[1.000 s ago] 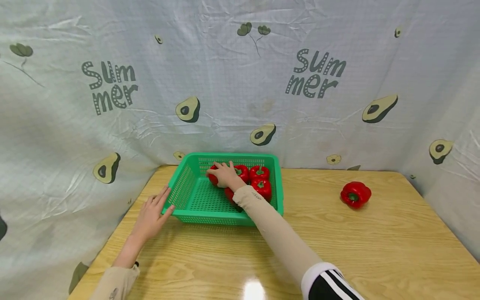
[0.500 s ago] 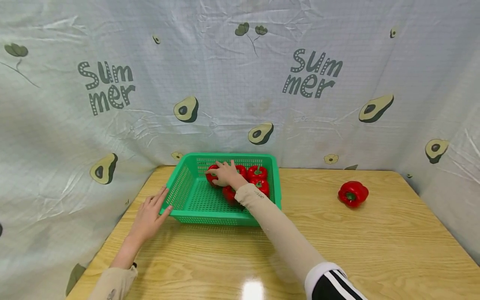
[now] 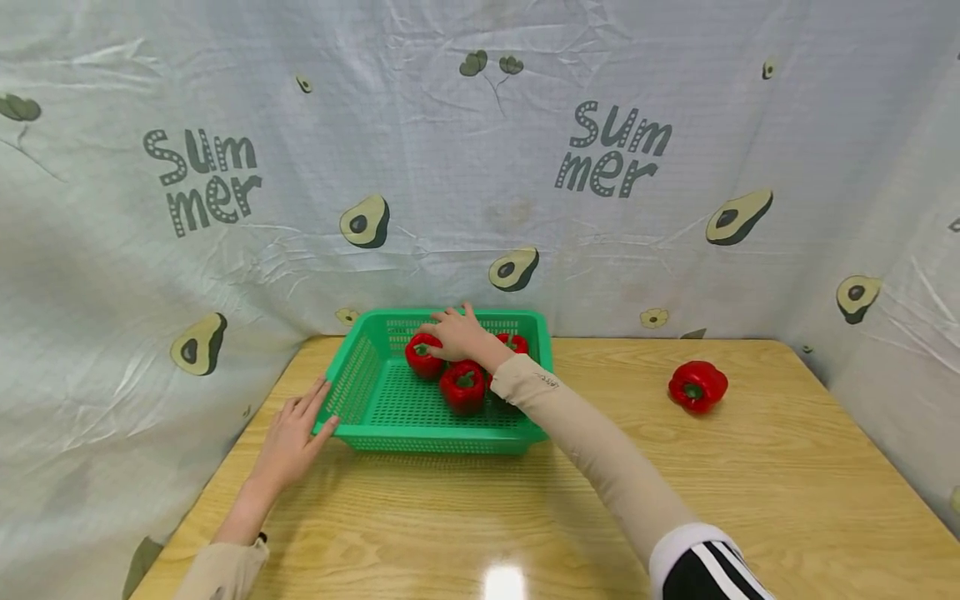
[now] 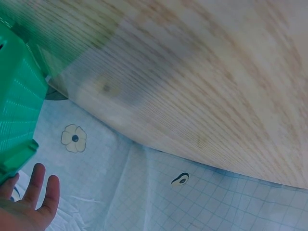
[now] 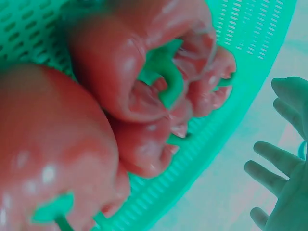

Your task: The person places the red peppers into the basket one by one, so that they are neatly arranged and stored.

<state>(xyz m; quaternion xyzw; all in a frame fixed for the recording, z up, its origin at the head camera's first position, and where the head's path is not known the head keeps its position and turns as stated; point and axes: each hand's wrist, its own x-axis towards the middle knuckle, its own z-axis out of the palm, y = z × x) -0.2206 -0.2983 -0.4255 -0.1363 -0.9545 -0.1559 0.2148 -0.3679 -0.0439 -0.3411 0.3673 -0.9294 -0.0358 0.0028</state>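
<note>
In the head view, a green slotted plastic basket (image 3: 435, 439) holds several red bell peppers. My right hand (image 3: 463, 335) hovers over its back part, fingers spread and holding nothing, close to the back-left pepper (image 3: 418, 365). In front of that stands another pepper (image 3: 462, 393), stem up. One more pepper (image 3: 516, 342) shows behind my right wrist; the forearm hides others. The right wrist view shows the spread fingers (image 5: 272, 180) apart from the peppers (image 5: 106, 67). My left hand (image 3: 288, 437) rests with straight fingers against the basket's front-left corner.
A single red bell pepper (image 3: 697, 387) lies on its side on the wooden table (image 3: 750, 483), right of the basket. A white patterned cloth (image 3: 442, 167) hangs right behind the table and along its sides.
My right hand has lifted off the back-left pepper and drawn a little to the right, uncovering more of the peppers. My left hand stays at the basket's corner.
</note>
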